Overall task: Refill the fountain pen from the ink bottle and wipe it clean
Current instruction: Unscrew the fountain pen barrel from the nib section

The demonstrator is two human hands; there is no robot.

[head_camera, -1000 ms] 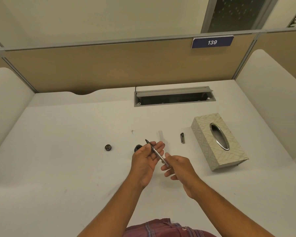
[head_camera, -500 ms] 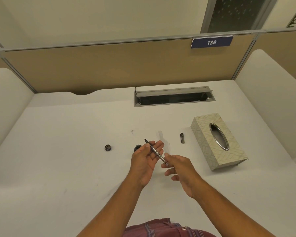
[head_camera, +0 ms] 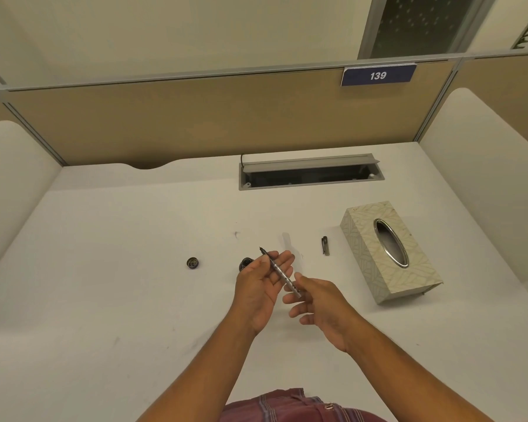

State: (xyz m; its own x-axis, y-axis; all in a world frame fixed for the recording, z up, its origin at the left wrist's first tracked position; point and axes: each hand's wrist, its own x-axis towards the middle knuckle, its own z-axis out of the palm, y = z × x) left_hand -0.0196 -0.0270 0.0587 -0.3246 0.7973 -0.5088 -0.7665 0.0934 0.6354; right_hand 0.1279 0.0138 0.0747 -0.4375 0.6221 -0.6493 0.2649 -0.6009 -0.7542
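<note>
The thin silver fountain pen [head_camera: 279, 273] lies slanted across my left hand [head_camera: 261, 287], nib pointing up and away. My thumb and fingers pinch its front half. My right hand [head_camera: 320, 309] pinches the pen's rear end with thumb and forefinger. The small dark ink bottle [head_camera: 245, 264] stands on the white desk [head_camera: 119, 300] just behind my left hand, partly hidden by it. Its round cap [head_camera: 193, 263] lies to the left. A dark pen cap with clip [head_camera: 326, 245] and a clear barrel piece [head_camera: 287, 242] lie behind my hands.
A patterned tissue box [head_camera: 390, 251] with a metal oval opening stands at the right. A grey cable hatch [head_camera: 310, 172] is sunk into the desk at the back. Tan partitions and white side panels enclose the desk.
My right hand has slid slightly back along the pen's rear end and its fingers have spread a little. The pen stays in my left hand, almost unmoved.
</note>
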